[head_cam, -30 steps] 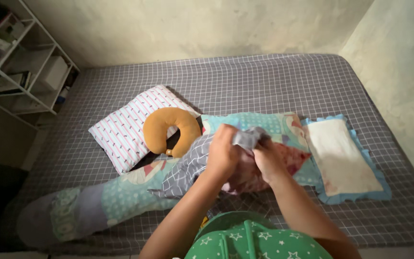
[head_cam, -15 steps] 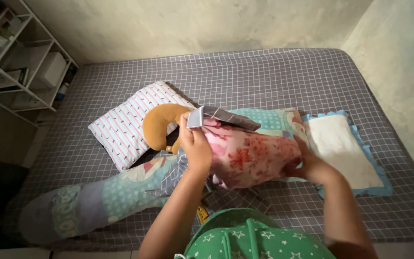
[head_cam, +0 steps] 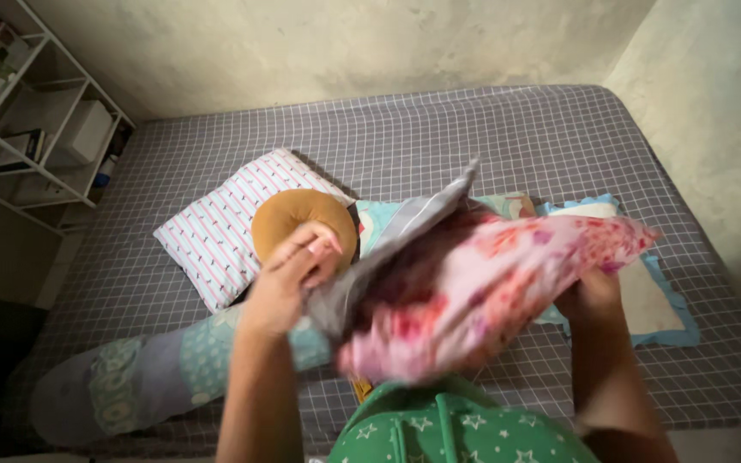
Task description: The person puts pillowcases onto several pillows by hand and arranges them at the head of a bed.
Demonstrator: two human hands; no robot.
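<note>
I stand at the foot of a bed with a grey checked sheet [head_cam: 439,129]. Both hands hold a pink floral pillow [head_cam: 490,283] lifted above the bed. Around its left end hangs a grey checked pillowcase [head_cam: 405,227]. My left hand [head_cam: 289,279] grips the edge of that grey case. My right hand [head_cam: 593,291] holds the pillow's right end from below. The pillow is blurred by motion.
On the bed lie a striped pillow [head_cam: 216,227], a mustard neck pillow [head_cam: 289,219], a long teal patterned bolster [head_cam: 139,377] and a small white pillow with a blue frill [head_cam: 658,304]. A white shelf unit [head_cam: 32,111] stands at the left. Walls close the far and right sides.
The bundle held close between both hands has been spread apart. The pink pillow is now stretched out wide and raised, my right hand has moved right, and my left has moved left.
</note>
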